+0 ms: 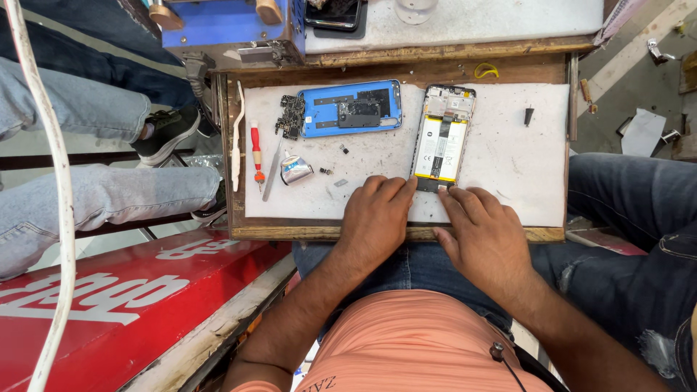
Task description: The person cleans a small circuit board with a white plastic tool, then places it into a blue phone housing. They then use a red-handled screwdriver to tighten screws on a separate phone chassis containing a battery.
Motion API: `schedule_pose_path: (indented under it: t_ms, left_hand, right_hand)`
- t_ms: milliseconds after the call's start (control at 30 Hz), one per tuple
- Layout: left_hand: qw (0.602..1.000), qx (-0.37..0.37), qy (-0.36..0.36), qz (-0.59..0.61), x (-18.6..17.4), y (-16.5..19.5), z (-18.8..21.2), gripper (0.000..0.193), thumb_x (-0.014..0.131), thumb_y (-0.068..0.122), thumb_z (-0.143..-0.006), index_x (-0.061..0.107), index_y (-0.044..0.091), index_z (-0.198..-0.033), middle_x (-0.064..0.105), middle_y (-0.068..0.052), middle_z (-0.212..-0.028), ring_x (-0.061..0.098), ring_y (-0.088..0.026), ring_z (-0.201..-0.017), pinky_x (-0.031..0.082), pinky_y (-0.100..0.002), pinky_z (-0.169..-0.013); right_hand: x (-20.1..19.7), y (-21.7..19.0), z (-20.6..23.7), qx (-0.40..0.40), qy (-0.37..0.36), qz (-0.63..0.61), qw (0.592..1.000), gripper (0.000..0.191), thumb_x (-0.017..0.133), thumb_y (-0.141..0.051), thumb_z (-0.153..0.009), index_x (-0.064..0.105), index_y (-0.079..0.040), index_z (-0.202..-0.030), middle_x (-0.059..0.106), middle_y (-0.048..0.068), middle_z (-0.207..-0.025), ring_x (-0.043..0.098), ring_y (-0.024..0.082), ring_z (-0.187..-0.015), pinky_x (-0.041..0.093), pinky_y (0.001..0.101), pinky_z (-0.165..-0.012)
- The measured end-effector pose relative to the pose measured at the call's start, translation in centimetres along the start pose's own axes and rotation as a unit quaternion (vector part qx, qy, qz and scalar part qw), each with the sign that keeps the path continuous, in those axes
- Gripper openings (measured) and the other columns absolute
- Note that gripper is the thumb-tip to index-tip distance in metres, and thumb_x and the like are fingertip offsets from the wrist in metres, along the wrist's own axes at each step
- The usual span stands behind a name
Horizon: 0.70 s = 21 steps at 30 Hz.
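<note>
An opened phone (443, 138) lies face down on a white mat (523, 167), its battery and inner parts showing. My left hand (377, 218) rests on the mat, fingertips touching the phone's lower left corner. My right hand (483, 229) lies beside it, fingertips pressing at the phone's bottom edge. Neither hand grips anything. A blue back cover (351, 107) lies to the left of the phone, with a dark circuit board (290, 116) next to it.
A red-handled screwdriver (256, 154), metal tweezers (273, 170), a white tool (237, 138) and a small metal piece (295, 170) lie at the mat's left. Small screws are scattered mid-mat. Another person's legs in jeans (87, 145) are at left. A blue machine (225, 25) stands behind.
</note>
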<state>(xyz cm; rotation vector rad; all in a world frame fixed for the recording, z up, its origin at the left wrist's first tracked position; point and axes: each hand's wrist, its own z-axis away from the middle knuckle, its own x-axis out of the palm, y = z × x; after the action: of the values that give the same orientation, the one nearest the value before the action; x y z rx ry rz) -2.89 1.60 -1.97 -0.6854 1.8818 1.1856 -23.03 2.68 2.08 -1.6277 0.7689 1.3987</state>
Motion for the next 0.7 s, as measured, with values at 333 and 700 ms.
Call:
schedule_pose_path:
  t_ms: [333, 700]
  left_hand:
    - [0.994, -0.008, -0.074, -0.08, -0.9, 1.4, 0.4, 0.053, 0.073, 0.014, -0.081, 0.068, 0.001, -0.132, 0.063, -0.01, -0.114, 0.059, -0.03, -0.11, 0.053, -0.042, -0.077]
    - [0.998, -0.015, -0.046, -0.035, -0.5, 1.1, 1.3, 0.055, 0.071, 0.015, -0.087, 0.064, 0.003, -0.14, 0.061, -0.011, -0.126, 0.055, -0.031, -0.119, 0.05, -0.046, -0.086]
  right_hand:
    - [0.3, -1.1, -1.1, 0.011, -0.041, 0.023, 0.999, 0.072, 0.078, -0.04, -0.077, 0.059, -0.007, -0.138, 0.059, 0.014, -0.129, 0.055, 0.03, -0.12, 0.051, 0.0451, -0.084]
    - [-0.1, -0.8, -1.5, 0.013, -0.098, -0.001, 0.995, 0.074, 0.077, -0.04, -0.081, 0.055, -0.001, -0.14, 0.059, 0.014, -0.126, 0.055, 0.03, -0.123, 0.054, 0.0428, -0.092]
